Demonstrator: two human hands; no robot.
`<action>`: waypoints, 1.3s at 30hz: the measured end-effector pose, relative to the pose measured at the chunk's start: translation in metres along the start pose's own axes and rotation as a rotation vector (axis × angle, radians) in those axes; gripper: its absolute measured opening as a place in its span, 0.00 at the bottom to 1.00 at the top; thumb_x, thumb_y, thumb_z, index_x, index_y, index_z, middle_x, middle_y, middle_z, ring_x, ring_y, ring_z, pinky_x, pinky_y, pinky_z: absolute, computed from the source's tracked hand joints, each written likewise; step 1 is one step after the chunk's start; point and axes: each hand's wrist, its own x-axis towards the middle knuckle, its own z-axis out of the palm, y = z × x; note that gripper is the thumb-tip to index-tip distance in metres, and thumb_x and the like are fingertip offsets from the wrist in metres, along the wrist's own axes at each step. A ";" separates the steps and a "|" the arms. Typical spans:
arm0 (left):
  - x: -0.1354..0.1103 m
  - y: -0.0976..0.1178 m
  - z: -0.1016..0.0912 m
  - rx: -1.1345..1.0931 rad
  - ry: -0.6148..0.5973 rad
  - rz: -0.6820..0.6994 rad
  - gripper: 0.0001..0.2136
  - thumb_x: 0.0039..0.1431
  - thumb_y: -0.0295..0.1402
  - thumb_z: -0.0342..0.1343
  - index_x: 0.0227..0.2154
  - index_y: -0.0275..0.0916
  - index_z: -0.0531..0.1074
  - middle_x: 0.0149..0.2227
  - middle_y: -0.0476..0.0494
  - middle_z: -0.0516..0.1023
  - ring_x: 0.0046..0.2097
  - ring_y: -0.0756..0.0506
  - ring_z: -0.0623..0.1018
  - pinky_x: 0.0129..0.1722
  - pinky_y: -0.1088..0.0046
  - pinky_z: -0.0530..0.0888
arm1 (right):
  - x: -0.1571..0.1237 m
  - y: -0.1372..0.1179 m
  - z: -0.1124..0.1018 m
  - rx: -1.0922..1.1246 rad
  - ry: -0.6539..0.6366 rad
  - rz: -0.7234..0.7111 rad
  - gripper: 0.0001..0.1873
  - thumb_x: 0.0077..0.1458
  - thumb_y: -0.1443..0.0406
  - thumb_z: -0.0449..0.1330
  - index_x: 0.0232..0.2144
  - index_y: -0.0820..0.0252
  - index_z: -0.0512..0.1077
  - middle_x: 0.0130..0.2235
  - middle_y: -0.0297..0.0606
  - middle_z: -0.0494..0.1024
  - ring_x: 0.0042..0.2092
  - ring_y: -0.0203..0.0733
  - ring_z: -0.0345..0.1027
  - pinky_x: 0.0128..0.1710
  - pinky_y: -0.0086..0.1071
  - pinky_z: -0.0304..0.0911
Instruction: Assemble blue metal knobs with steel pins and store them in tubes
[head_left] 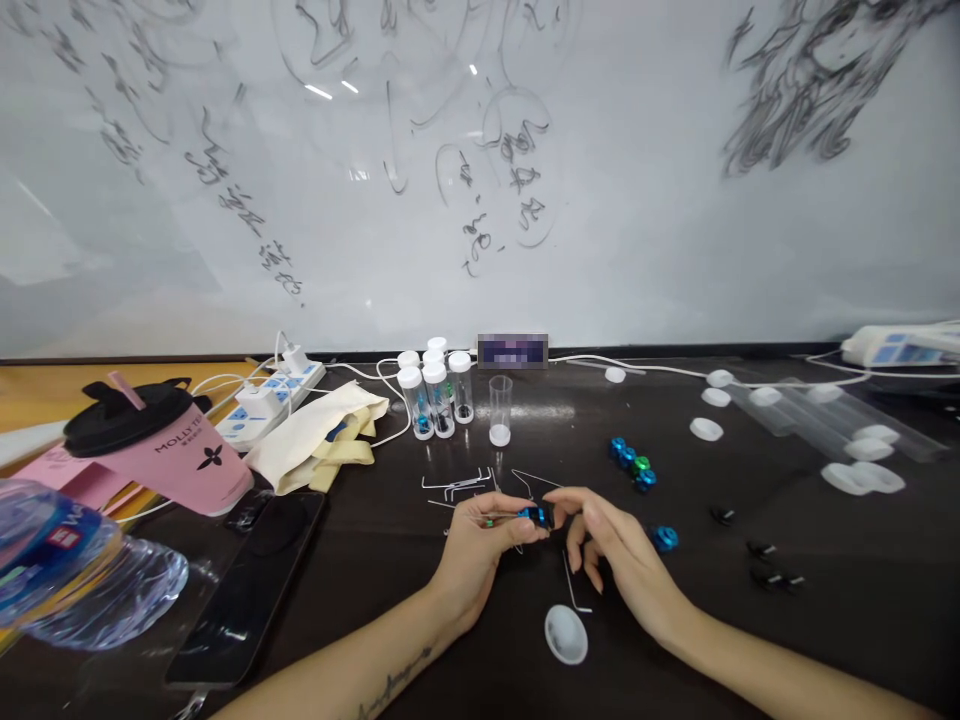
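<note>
My left hand [487, 535] pinches a small blue metal part [534, 516] with a black end between thumb and fingertips. Thin metal rods also run through that hand, partly hidden by the fingers. My right hand [619, 550] meets the black end with its thumb and index finger, its other fingers curled loosely below. Several L-shaped hex keys [463, 484] lie just beyond my left hand. Another hex key [576, 585] is below the right fingers, above a white round cap [566, 635]. A loose blue metal part [664, 538] rests beside my right hand.
Capped clear tubes [437, 400] stand behind, beside an uncapped tube [500, 410]. Blue and green parts [634, 463], black pieces [766, 578] and white caps [862, 478] lie right. A phone [251, 590], pink cup [176, 445], water bottle [82, 570] and power strip [274, 405] occupy the left.
</note>
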 end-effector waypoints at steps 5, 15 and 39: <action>-0.001 0.002 0.001 0.004 -0.002 -0.005 0.10 0.42 0.27 0.70 0.31 0.33 0.79 0.29 0.43 0.83 0.31 0.49 0.81 0.39 0.74 0.74 | 0.000 -0.001 0.001 -0.025 -0.004 -0.013 0.23 0.66 0.53 0.46 0.44 0.63 0.73 0.32 0.39 0.71 0.23 0.31 0.63 0.15 0.22 0.60; -0.002 0.003 0.003 -0.003 0.005 -0.008 0.10 0.42 0.27 0.70 0.30 0.33 0.79 0.28 0.42 0.83 0.31 0.49 0.81 0.39 0.75 0.74 | 0.001 -0.002 0.000 -0.017 -0.006 -0.009 0.23 0.66 0.53 0.46 0.46 0.62 0.71 0.33 0.39 0.71 0.23 0.31 0.64 0.15 0.22 0.60; 0.000 0.003 0.003 -0.002 0.014 -0.012 0.10 0.41 0.26 0.70 0.29 0.33 0.80 0.28 0.43 0.83 0.30 0.49 0.80 0.38 0.75 0.74 | -0.001 -0.001 0.000 -0.018 -0.002 -0.010 0.22 0.65 0.52 0.46 0.46 0.60 0.71 0.33 0.39 0.70 0.25 0.34 0.65 0.14 0.23 0.60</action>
